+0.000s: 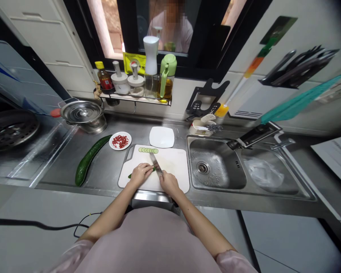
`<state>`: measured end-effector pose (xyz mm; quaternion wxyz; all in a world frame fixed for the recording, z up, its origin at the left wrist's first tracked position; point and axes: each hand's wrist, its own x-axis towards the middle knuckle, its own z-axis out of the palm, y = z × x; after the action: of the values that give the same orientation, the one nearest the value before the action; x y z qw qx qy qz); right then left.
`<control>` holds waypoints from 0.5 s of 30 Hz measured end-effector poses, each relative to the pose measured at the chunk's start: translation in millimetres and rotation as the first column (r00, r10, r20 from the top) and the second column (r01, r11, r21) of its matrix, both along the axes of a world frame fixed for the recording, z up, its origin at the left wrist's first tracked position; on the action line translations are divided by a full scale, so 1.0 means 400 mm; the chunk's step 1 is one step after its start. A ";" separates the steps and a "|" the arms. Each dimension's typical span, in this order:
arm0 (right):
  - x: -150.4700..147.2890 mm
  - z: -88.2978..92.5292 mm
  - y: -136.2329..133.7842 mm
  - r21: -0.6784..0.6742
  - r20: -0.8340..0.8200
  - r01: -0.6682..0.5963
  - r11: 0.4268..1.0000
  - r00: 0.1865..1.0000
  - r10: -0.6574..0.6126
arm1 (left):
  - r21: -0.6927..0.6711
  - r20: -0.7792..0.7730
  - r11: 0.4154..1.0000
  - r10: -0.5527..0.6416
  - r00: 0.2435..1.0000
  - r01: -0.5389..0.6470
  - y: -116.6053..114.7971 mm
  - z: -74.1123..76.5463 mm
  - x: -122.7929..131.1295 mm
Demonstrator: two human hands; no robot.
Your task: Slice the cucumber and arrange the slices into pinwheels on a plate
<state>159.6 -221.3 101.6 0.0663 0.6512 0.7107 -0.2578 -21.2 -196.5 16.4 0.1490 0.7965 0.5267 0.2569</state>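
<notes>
My left hand [141, 175] presses down on a green cucumber piece [130, 176] on the white cutting board [176, 163]; most of the piece is hidden under my fingers. My right hand [169, 182] is wrapped round the handle of a kitchen knife [156, 163]. Its blade points away from me, close beside the cucumber's right end. Further up the board lies a row of thin, pale green cucumber slices [148, 150], overlapping one another. The blade's tip reaches near this row.
Left of the board are a small plate [111, 145] of chopped red pieces and a long dark-green cucumber [88, 161]. A white square plate [161, 137] sits behind the board. The sink [216, 182] is at the right. Bottles and jars stand on a rack [125, 96].
</notes>
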 end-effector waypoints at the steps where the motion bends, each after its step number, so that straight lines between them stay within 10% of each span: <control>1: -0.001 0.000 -0.001 0.003 -0.003 -0.001 1.000 1.000 0.001 | 0.000 0.000 1.000 -0.001 1.000 0.001 0.000 0.001 0.000; 15: 0.008 0.034 -0.034 -0.114 0.043 -0.030 0.993 0.998 0.035 | -0.013 0.003 1.000 -0.010 1.000 0.010 0.003 0.010 0.004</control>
<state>163.0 -234.9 115.3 0.1233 0.6402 0.7038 -0.2821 -19.8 -195.4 20.5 0.1563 0.7978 0.5240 0.2539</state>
